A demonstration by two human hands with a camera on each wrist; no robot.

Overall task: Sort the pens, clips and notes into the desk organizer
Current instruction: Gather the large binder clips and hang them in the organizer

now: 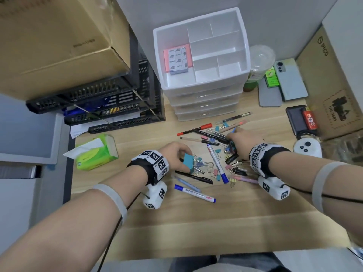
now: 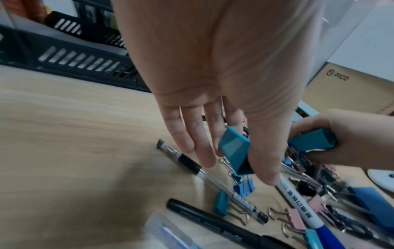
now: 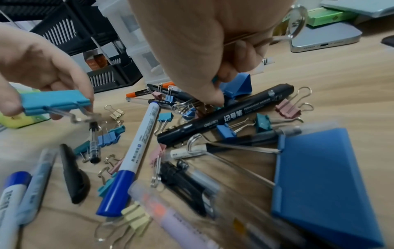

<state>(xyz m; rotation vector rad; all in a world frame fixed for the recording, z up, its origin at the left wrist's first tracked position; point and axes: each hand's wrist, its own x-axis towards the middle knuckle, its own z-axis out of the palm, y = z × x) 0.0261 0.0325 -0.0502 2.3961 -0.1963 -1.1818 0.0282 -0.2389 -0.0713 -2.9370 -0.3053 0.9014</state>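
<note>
Pens and binder clips lie scattered on the wooden desk (image 1: 196, 228). My left hand (image 1: 182, 160) pinches a large teal binder clip (image 1: 189, 161) (image 2: 234, 150) between thumb and fingers, just above the pile. My right hand (image 1: 235, 138) is curled round a bunch of binder clips (image 1: 230, 148), with a teal one (image 2: 313, 139) and wire handles (image 3: 296, 21) sticking out of the fist. A blue-capped white marker (image 1: 217, 163) lies between the hands and a black permanent marker (image 3: 226, 116) under the right hand. The white desk organizer (image 1: 157, 55) stands behind, with sticky notes (image 1: 177, 59) in its left compartment.
Black file trays (image 1: 98, 107) and a cardboard box (image 1: 59, 36) stand at the back left. A green tissue pack (image 1: 96, 154) lies left of the pile. Phones (image 1: 284, 81), a bottle (image 1: 259, 65), a lighter (image 1: 309, 119) and a white controller (image 1: 307, 148) crowd the right side.
</note>
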